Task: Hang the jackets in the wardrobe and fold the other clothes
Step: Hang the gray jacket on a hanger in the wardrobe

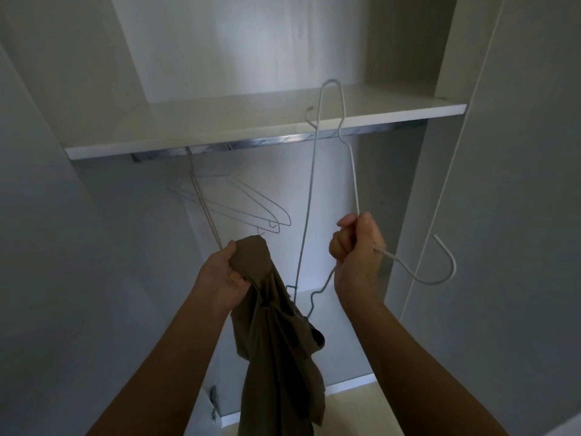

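The open white wardrobe [94, 215] fills the view, with a shelf [220, 130] across it and a chrome rail [276, 140] just beneath the shelf's front edge. The brown jacket [279, 357] is in front of the hanging space, low and centre. It hangs bunched, its long axis running straight down from a gathered top end towards the pale floor [361, 401].

A white wire hanger [312, 171] is held turned on end. Its long bar stands nearly upright, with the upper corner reaching above the shelf edge and the lower corner down against the jacket. Its hook sticks out to the right and curls upward. Two or three spare hangers [251, 209] hang on the rail to the left, well behind the jacket.

The left hand [220, 272] grips the jacket's bunched top end, fingers curled into the cloth. The right hand [358, 247] is a closed fist around the hanger's neck, just beside the hook.
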Available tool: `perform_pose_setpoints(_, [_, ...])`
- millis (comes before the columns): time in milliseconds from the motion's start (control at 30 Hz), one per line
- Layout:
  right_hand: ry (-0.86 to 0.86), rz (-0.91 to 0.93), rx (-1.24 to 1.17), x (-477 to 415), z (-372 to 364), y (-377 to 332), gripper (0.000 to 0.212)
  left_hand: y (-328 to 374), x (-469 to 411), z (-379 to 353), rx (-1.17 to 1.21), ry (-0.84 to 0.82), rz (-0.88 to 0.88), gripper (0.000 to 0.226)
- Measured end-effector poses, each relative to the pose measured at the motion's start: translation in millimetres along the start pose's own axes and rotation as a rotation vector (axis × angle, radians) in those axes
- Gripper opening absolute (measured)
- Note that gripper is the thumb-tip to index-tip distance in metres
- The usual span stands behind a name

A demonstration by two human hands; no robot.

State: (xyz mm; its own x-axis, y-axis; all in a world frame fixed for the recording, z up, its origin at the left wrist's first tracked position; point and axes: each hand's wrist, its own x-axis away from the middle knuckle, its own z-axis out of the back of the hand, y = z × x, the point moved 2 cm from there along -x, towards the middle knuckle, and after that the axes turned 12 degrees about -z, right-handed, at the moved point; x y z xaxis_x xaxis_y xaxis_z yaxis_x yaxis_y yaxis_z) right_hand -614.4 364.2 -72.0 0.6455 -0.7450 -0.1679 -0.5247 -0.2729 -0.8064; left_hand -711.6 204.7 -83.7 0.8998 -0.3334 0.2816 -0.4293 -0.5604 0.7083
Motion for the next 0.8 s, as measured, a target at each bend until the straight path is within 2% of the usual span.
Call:
perform_pose_setpoints(200, [-0.027,-0.030,-0.036,0.8,-26.0,13.4,0.045,12.7,13.0,-8.6,-0.016,-0.034,-0.026,0.034])
perform_pose_setpoints(267, [-0.059,-0.114,0.052,13.1,-19.3,34.2,0.041,25.6,11.9,-8.1,0.025,-0.024,-0.056,0.034])
perform_pose_setpoints(367, [-0.125,-0.222,0.324,36.5,12.0,72.1,0.035,50.2,7.3,-1.7,0.065,-0.013,-0.110,0.035])
perform_pose_setpoints(467, [-0.115,-0.378,0.465,42.9,44.6,93.4,0.039,68.3,-0.2,8.7,0.029,-0.002,-0.161,0.036])
perform_pose_setpoints(533, [-0.153,-0.379,0.527,43.2,54.3,92.8,0.040,71.9,-6.0,12.7,-0.044,0.003,-0.197,0.034])
perform_pose_setpoints(700, [-0.397,-0.224,0.785,50.9,55.6,86.2,0.046,68.3,-19.7,15.1,-0.387,0.111,-0.392,0.036])
perform_pose_setpoints(800, [-0.390,-0.231,0.932,50.1,56.5,87.9,0.051,65.2,-23.2,10.0,-0.635,0.110,-0.530,0.018])
